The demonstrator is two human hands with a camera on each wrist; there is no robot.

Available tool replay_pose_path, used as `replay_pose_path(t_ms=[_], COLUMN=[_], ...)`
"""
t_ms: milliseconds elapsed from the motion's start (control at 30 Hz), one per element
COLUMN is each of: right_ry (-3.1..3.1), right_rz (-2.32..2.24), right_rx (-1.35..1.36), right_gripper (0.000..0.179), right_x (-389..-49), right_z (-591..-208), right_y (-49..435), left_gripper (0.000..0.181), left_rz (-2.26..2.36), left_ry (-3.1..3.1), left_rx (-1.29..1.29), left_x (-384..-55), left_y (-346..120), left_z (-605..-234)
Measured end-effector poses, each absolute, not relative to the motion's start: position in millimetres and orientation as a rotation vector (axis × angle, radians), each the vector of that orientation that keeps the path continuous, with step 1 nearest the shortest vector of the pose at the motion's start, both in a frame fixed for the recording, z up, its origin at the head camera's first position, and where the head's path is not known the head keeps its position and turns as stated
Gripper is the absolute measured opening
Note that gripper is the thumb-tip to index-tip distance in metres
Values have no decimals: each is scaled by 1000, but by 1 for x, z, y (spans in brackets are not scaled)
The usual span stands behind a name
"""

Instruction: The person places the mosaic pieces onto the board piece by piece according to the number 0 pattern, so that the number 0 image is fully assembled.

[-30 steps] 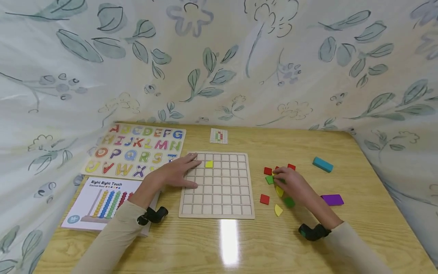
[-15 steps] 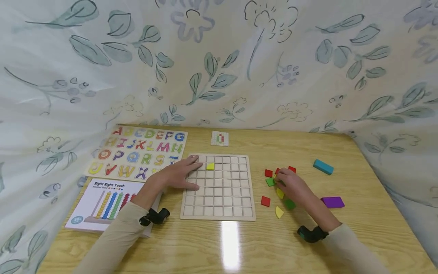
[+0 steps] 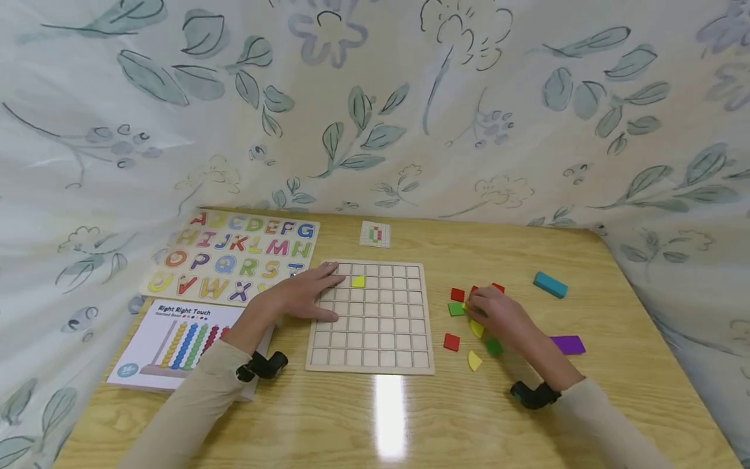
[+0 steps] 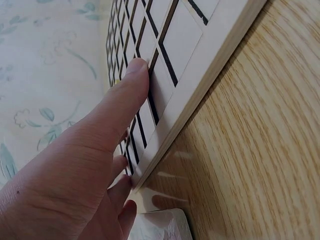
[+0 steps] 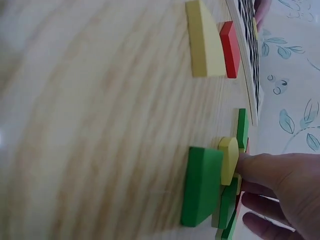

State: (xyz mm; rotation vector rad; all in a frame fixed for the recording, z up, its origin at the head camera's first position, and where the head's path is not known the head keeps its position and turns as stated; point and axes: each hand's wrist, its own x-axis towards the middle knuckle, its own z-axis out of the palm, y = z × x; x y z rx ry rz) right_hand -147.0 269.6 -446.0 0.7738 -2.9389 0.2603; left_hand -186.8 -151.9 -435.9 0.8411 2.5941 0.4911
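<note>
At centre frame, the grid board (image 3: 371, 324) is holding one yellow piece (image 3: 358, 281), suggesting early progress, the spread left hand (image 3: 303, 297) resting on its edge, while right of centre the right hand (image 3: 498, 314) is partly covering unplaced pieces (image 3: 477, 329), grip undeterminable.

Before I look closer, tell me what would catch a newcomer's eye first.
Likely the wooden grid board, center of the head view, with one yellow piece toward its upper left and the left hand spread over its left edge. Next, the loose colored pieces to its right, the right hand among them, and the leafy backdrop behind.
</note>
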Motion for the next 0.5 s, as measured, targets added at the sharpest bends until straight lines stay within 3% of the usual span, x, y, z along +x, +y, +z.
replay_pose_path(t_ms=[133,500], right_ry=[-2942,-2872], right_rz=[255,273], right_rx=[764,888], right_gripper=[18,10], right_x=[-144,-148], right_z=[-446,-448], right_y=[271,268], left_gripper=[87,88], left_rz=[497,459], left_ry=[2588,2589], left_rx=[850,833], left_x=[-187,-187], left_y=[-152,-153], left_z=[-437,-436])
